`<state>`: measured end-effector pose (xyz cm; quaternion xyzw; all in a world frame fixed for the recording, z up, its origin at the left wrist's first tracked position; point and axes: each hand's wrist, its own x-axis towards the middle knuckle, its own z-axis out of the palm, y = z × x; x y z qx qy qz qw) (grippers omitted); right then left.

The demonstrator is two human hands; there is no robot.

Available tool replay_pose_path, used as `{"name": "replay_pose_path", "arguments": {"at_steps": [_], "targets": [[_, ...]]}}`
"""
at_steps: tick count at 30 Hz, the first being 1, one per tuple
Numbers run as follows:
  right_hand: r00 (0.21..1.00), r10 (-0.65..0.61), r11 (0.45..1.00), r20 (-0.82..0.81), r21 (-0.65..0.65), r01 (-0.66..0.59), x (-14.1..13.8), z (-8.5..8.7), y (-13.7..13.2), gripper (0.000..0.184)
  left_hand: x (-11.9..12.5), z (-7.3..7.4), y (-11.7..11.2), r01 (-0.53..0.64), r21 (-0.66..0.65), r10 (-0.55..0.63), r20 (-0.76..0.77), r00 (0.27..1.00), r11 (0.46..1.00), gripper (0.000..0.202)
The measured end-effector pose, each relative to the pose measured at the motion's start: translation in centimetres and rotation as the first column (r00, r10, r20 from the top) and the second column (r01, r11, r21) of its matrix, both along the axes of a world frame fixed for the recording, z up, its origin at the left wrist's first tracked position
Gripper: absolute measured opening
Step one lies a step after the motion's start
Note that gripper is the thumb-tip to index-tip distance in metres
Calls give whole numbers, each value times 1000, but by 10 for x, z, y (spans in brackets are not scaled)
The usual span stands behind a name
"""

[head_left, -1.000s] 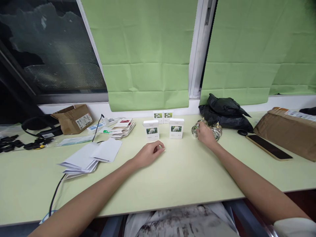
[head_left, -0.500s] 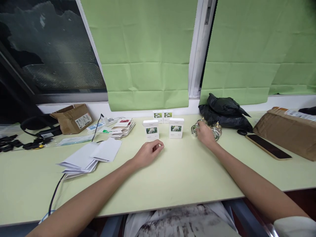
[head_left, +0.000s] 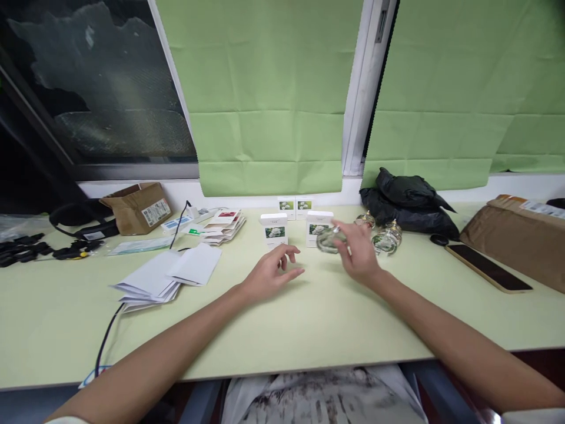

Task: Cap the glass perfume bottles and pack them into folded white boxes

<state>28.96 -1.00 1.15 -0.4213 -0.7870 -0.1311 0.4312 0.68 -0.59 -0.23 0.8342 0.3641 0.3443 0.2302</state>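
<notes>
In the head view my right hand [head_left: 361,256] is closed on a small clear glass jar [head_left: 327,240], lifted off the table and blurred by motion. It is held in front of a white box with a flower picture [head_left: 314,219]. My left hand [head_left: 271,274] rests near the table with thumb and fingers apart, holding nothing. Just behind it stands another white flower box [head_left: 274,231]. Beyond my right hand, more rounded glass jars [head_left: 387,240] with gold-coloured pointed tops are grouped, partly hidden by the hand.
Two smaller white boxes [head_left: 295,207] stand at the back. Folded white papers [head_left: 152,274], stacked cards [head_left: 223,227] and an open cardboard box [head_left: 136,209] lie left. On the right are black plastic bags [head_left: 404,203], a phone [head_left: 488,268] and a brown parcel [head_left: 516,238].
My right hand has moved left from the glass group, bringing one glass jar with it. My left hand's thumb and fingers have spread apart. The view has shifted slightly.
</notes>
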Motion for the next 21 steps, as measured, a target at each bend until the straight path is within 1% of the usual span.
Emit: {"name": "replay_pose_path", "arguments": {"at_steps": [2,3,5,10,15,21], "targets": [[981,192,980,25,-55,-190,-18,-9,-4,43,1,0,0,21,-6,-21,-7,1000,1000,53],[967,253,965,21,-80,-251,-25,-13,-5,42,1,-1,0,21,-10,-22,-12,1000,1000,57],[948,319,939,-6,-137,-317,-36,-18,-6,40,1,-1,1,10,-24,-11,-27,1000,1000,61],[931,357,897,-69,-252,-363,-41,-25,-5,38,4,-2,2,6,-45,-8,-48,999,999,45],[925,368,872,-95,-309,-379,-40,-25,-7,37,5,-2,2,-10,-36,7,-72,997,999,36],[926,360,846,-115,-378,-376,-39,-27,-8,38,4,-3,4,-35,-49,30,-107,994,998,36]]}}
